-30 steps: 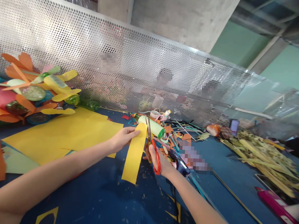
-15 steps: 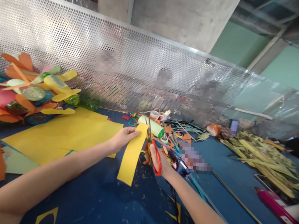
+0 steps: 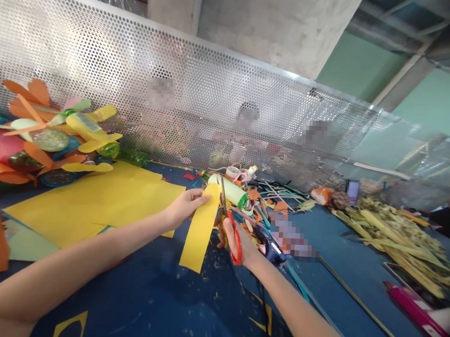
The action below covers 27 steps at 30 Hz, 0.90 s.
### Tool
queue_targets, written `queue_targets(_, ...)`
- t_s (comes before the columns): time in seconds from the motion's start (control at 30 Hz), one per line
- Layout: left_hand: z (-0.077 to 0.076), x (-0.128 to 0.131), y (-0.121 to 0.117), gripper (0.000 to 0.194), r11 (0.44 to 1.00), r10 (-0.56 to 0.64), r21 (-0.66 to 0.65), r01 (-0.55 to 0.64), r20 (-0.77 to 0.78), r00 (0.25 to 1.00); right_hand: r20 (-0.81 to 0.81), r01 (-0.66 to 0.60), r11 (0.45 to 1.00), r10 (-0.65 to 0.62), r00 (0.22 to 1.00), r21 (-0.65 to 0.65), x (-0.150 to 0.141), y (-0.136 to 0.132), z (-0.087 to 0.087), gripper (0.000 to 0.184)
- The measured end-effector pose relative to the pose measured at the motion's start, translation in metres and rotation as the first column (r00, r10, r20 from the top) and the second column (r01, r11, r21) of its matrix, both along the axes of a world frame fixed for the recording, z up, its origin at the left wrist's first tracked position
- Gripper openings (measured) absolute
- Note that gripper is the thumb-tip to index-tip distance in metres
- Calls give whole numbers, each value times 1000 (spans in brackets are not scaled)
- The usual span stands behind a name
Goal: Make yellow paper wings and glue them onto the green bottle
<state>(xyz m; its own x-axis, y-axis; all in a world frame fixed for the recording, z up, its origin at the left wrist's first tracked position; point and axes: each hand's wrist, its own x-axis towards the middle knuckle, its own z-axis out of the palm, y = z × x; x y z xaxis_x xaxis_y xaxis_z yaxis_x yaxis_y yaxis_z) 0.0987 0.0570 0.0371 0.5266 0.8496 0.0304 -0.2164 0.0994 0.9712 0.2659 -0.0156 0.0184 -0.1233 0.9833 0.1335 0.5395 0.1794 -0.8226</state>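
Observation:
My left hand pinches a yellow paper strip near its upper end, and the strip hangs down over the blue table. The top end of the strip has a rounded edge. My right hand grips scissors with red handles, its fingers through the loops. Their metal blades point up and stand slightly parted at the strip's upper right edge. Behind the blades lies a bottle wrapped in pale green paper. Part of my right hand's fingers is hidden by the handles.
Yellow sheets lie to the left, below paper-petalled bottle models. Paper scraps clutter the middle. Dried husks, a thin stick and a magenta box are at right. A perforated metal panel stands behind, with people beyond.
The yellow strip's lower end has swung slightly up and right. The scissors have tilted a little, and their blades have shifted slightly left against the strip's rounded top corner.

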Motion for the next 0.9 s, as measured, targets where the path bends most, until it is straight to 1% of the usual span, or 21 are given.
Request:
queue_targets(0.17,1,1,-2,35,999,-31,-21,32,54,998,25,-6,999,5,1000,38,-1,0,0,47)
queue_targets(0.37,1,2,-2,34,999,-34,4,33,106,994,38,-24,999,23,999,27,-1,0,1,48)
queue_targets(0.47,1,2,-1,33,1000,-24,19,22,106,994,55,-37,999,36,998,29,-1,-1,2,48)
queue_targets(0.67,-1,1,1,30,998,-13,57,8,83,996,54,-26,999,24,998,39,0,-1,2,44)
queue_targets(0.77,0,1,0,30,998,-14,67,9,72,997,56,-35,999,33,998,36,1,-1,1,45)
queue_targets(0.9,0,2,-1,33,997,-27,79,22,66,997,77,-33,997,28,997,63,1,0,-1,47)
